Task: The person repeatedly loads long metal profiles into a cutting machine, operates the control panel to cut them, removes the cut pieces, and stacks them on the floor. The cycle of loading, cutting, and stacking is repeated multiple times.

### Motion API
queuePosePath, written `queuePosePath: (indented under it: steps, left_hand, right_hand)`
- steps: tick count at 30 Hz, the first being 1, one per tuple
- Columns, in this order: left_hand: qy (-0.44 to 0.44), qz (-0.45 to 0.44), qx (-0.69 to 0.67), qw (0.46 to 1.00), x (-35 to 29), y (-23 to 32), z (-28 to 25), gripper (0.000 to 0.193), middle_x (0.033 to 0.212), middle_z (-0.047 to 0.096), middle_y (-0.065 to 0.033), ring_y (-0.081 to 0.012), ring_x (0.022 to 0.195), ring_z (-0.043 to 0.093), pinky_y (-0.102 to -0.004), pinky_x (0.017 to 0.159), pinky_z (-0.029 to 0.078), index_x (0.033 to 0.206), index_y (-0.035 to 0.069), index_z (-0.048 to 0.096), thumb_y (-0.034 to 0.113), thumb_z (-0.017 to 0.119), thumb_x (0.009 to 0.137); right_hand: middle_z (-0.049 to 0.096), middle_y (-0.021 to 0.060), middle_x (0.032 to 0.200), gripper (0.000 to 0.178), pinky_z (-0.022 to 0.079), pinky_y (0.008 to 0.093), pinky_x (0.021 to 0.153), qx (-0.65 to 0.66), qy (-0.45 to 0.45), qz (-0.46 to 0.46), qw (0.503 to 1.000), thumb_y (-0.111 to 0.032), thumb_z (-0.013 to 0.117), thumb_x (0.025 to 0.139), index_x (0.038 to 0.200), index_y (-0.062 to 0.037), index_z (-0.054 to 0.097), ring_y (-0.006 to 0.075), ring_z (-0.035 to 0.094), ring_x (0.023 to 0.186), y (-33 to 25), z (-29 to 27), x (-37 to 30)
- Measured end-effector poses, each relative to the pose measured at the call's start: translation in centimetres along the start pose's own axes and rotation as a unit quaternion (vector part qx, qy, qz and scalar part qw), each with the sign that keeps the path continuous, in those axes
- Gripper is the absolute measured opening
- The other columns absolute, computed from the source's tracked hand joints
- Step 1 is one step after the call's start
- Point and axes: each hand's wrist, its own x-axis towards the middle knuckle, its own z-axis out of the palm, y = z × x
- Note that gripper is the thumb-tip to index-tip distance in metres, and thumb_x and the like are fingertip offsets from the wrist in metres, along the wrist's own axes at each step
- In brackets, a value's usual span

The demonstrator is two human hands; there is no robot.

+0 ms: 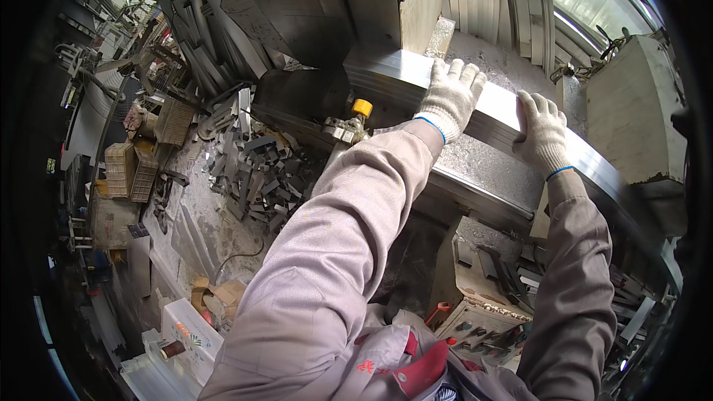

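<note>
A stack of long, silvery metal bars [494, 102] lies across the machine bed and runs off to the lower right. My left hand [451, 96], in a whitish knit glove with a blue cuff edge, rests on top of the stack with its fingers stretched out. Farther right along the same stack is my right hand [544, 132], gloved alike. Its fingers lie over the upper edge and its palm is against the near side. Both hands are open; the undersides of the fingers are hidden. The stack's left end sits beneath a big machine housing [423, 7].
A yellow-capped fitting [362, 108] stands left of my left forearm. Metal offcuts [267, 178] are heaped on the floor. A control box [475, 304] with knobs is close to my body. Another pale housing [635, 104] stands at right. Long metal lengths [497, 0] lean behind.
</note>
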Motion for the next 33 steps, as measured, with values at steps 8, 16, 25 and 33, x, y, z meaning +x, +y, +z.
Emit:
queuePosePath:
  steps: [8, 16, 25, 33]
  left_hand:
    - [-0.026, 0.015, -0.045, 0.999, 0.3, -0.3, -0.9, 0.074, 0.163, 0.055, -0.0148, -0.0360, 0.154, 0.049, -0.0664, 0.129, 0.031, 0.166, 0.014, 0.050, 0.029, 0.075, 0.098]
    - [0.144, 0.197, -0.245, 0.938, -3.5, -9.6, -10.3, 0.077, 0.155, 0.064, -0.0146, -0.0390, 0.147, 0.059, -0.0610, 0.128, 0.038, 0.151, 0.015, 0.064, 0.036, 0.095, 0.084]
    - [0.128, -0.012, -0.021, 0.991, 6.9, -34.2, -21.9, 0.103, 0.169, 0.051, -0.0168, -0.0390, 0.161, 0.044, -0.0512, 0.135, 0.041, 0.167, 0.019, 0.055, 0.047, 0.102, 0.079]
    - [0.020, 0.044, -0.099, 0.994, 8.2, -36.0, -21.1, 0.067, 0.161, 0.066, -0.0122, -0.0347, 0.150, 0.061, -0.0419, 0.126, 0.051, 0.152, 0.015, 0.065, 0.002, 0.087, 0.091]
  right_hand:
    - [0.056, 0.0104, 0.159, 0.098, 0.038, 0.0621, 0.127, 0.020, 0.110, 0.065, 0.992, -0.016, 0.093, 0.077, 0.164, -0.0272, 0.050, 0.0345, 0.052, 0.152, -4.7, 2.5, -0.2]
    - [0.056, 0.0113, 0.162, 0.093, 0.038, 0.0639, 0.128, 0.000, 0.090, 0.084, 0.992, -0.021, 0.092, 0.080, 0.163, -0.0283, 0.051, 0.0344, 0.051, 0.154, -5.2, 1.8, -0.4]
    - [0.055, 0.0101, 0.162, 0.092, 0.035, 0.0638, 0.131, 0.003, 0.082, 0.103, 0.991, -0.012, 0.087, 0.081, 0.165, -0.0278, 0.052, 0.0339, 0.049, 0.155, -5.3, 2.2, -0.2]
    - [0.054, 0.0108, 0.161, 0.090, 0.034, 0.0592, 0.132, -0.021, 0.080, 0.107, 0.991, -0.012, 0.082, 0.081, 0.164, -0.0253, 0.050, 0.0354, 0.048, 0.155, -5.3, 2.6, 0.1]
